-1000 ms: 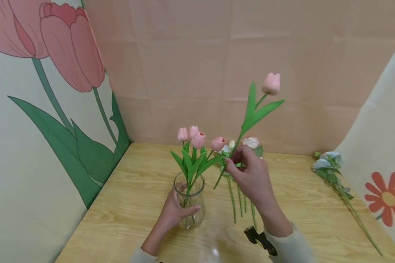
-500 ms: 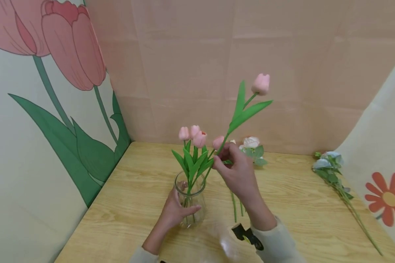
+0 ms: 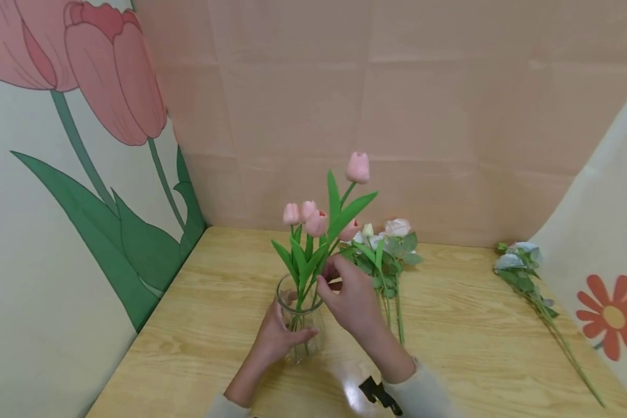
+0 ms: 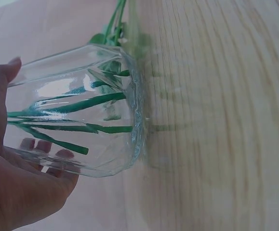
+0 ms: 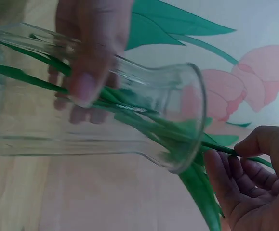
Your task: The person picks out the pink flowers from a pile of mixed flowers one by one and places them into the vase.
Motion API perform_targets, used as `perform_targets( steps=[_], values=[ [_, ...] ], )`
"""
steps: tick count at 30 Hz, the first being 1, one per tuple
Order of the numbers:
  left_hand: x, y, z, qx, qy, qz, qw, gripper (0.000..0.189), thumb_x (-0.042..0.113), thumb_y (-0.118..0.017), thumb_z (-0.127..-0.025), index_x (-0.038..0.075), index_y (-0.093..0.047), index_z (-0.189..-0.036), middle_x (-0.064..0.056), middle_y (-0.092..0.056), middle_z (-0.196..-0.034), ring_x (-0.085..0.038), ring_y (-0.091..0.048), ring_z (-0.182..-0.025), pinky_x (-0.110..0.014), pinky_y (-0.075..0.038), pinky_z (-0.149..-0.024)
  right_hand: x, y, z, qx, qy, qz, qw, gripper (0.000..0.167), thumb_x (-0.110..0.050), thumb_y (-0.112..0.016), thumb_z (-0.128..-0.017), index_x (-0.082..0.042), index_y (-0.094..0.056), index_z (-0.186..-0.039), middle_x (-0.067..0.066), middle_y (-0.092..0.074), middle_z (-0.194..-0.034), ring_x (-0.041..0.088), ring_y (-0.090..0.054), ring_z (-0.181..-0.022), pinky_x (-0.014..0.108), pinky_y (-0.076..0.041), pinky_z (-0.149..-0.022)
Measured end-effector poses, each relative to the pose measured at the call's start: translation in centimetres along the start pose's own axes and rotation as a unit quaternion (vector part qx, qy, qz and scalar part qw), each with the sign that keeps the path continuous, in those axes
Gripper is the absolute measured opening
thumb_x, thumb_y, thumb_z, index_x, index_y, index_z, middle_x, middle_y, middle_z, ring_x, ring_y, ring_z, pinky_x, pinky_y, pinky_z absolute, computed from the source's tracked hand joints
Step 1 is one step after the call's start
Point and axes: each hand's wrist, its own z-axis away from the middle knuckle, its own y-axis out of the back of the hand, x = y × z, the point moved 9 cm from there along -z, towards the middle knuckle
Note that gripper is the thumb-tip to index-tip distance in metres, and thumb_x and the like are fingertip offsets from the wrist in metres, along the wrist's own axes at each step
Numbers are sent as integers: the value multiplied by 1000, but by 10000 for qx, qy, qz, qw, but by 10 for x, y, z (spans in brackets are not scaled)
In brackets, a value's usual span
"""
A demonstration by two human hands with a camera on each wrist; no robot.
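My left hand grips a clear glass vase standing on the table, thumb across its front and fingers behind. Several pink tulips with green leaves stand in it, their stems showing through the glass. Just at the vase's rim, my right hand pinches the stem of another pink tulip between thumb and fingers. This tulip leans right and rises above the others, its lower stem inside the vase mouth.
White roses and other green-stemmed flowers lie on the wooden table behind my right hand. A pale blue flower with a long stem lies at the right edge. Tulip-printed cloth borders the left, with a pinkish backdrop behind.
My right hand has moved left and down with its tulip, bringing the lower stem from beside the vase into its mouth. The left hand keeps its hold on the vase.
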Motion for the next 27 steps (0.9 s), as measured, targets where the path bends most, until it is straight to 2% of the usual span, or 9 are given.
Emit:
perform_targets(
  steps=[2,5,8,10,14,18,27],
  values=[
    [0,1,0,-12,18,8,10000,96,32,-92,-73,17,-38,-150,-12,-49,-149,-39,-42,-140,-64,-33,-113,0,-8,4,-134,65,197,9997,13,-1,-70,-88,-8,-60,-93,0,-62,-86,13,-65,-79,24,-60,-68],
    [0,1,0,-8,12,-8,10000,96,33,-92,-73,16,-37,-151,-12,-48,-150,-40,-41,-141,-65,-33,-113,-2,-15,8,-278,289,800,9960,14,-4,-74,-86,-6,-64,-95,2,-62,-90,16,-63,-82,29,-58,-71],
    [0,2,0,8,-17,-35,10000,99,33,-92,-73,12,-36,-151,-14,-48,-150,-42,-41,-140,-66,-32,-113,-4,-15,15,-247,504,1411,9884,17,-10,-79,-84,-6,-69,-97,3,-64,-94,18,-62,-86,34,-57,-73],
    [-1,2,1,10,14,-49,10000,100,33,-92,-72,12,-35,-152,-15,-48,-150,-41,-41,-140,-66,-31,-113,-2,-10,22,-167,549,1633,9849,18,-12,-81,-83,-8,-71,-97,2,-65,-95,18,-63,-88,35,-57,-74],
    [-1,3,5,41,78,-121,9999,102,34,-93,-72,12,-34,-153,-16,-49,-149,-40,-43,-139,-65,-33,-113,10,5,35,-62,458,1675,9848,15,-14,-82,-83,-13,-72,-94,-2,-65,-91,15,-62,-85,33,-56,-70],
    [-2,6,8,98,147,-197,9997,104,39,-92,-70,11,-36,-152,-15,-47,-151,-39,-42,-140,-63,-33,-114,28,21,44,-168,247,1606,9866,14,-13,-81,-85,-14,-71,-94,-5,-64,-91,13,-61,-85,32,-56,-70],
    [-4,8,9,45,212,-287,9994,108,48,-91,-69,12,-35,-154,-18,-41,-155,-42,-39,-142,-68,-30,-113,74,53,59,-494,-536,1577,9848,7,-16,-76,-91,-16,-72,-98,-7,-65,-96,12,-60,-89,34,-55,-74]
  ],
)
